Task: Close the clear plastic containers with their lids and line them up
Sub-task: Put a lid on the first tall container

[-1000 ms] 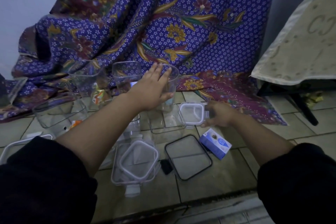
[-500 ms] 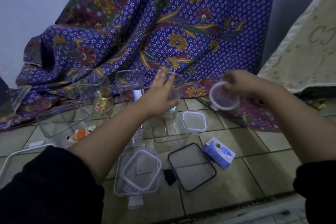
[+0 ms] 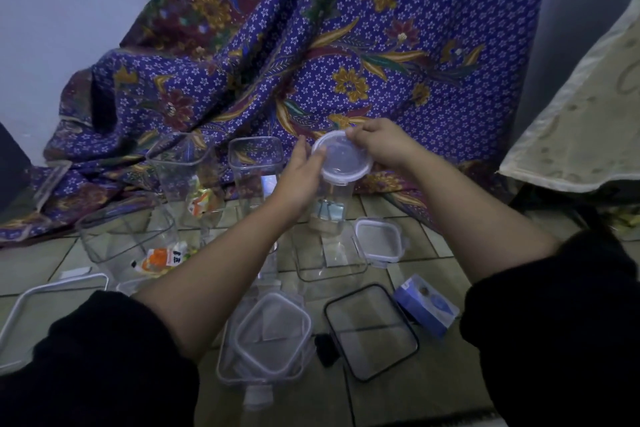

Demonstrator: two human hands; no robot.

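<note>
A tall clear round container [image 3: 328,210] stands on the tiled floor by the patterned cloth. My right hand [image 3: 382,146] pinches a round clear lid [image 3: 344,159] by its far rim and holds it tilted over the container's mouth. My left hand [image 3: 298,177] cups the container's left side near the top, its thumb touching the lid's edge. Open clear containers stand to the left: a tall square one [image 3: 256,163], a second tall one [image 3: 185,166] and a wide one [image 3: 128,236]. A small square lid [image 3: 379,241] lies to the right of the round container.
A black-rimmed lid [image 3: 372,329], a blue box [image 3: 427,305], a lidded square container [image 3: 270,333] and a low clear tray [image 3: 329,262] lie near me. A white-rimmed lid [image 3: 45,308] sits at the left. Purple batik cloth [image 3: 346,45] drapes behind; a cream cloth [image 3: 588,114] hangs at the right.
My right hand picked up the round lid from the floor at the right and carried it left over the round container. My left hand stayed on the container's side.
</note>
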